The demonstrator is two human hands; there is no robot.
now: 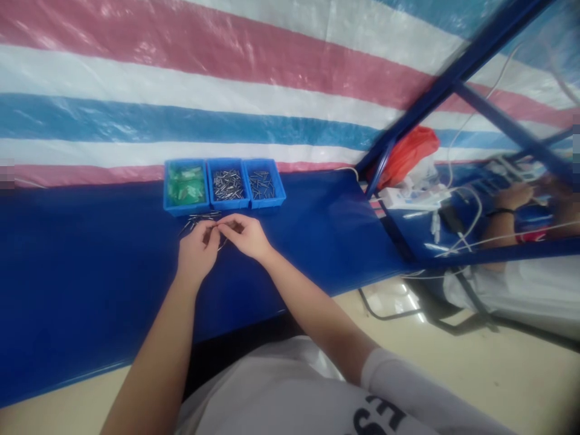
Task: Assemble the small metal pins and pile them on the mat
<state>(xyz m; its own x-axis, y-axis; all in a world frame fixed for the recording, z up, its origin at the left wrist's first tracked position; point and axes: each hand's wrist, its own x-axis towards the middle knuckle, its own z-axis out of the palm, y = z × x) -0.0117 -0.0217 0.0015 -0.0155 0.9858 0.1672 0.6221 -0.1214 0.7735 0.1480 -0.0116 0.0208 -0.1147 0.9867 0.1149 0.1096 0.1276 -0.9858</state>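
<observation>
My left hand (198,249) and my right hand (244,234) meet fingertip to fingertip over the blue table, just in front of three blue bins. Both are closed in a pinch, and whatever lies between the fingers is too small to name. Several thin metal pieces (203,216) lie loose on the table right behind my hands. The left bin (185,209) holds small items in green and clear plastic. Many short silvery metal pieces fill the middle bin (231,204). Fewer such pieces, thinner ones, lie in the right bin (268,203).
Behind the blue table (90,260) hangs a striped plastic sheet (181,78). A blue metal frame (408,118) rises on the right. Beyond it are an orange bag (410,154), white cables, and another person's hand (514,196) at a neighbouring table.
</observation>
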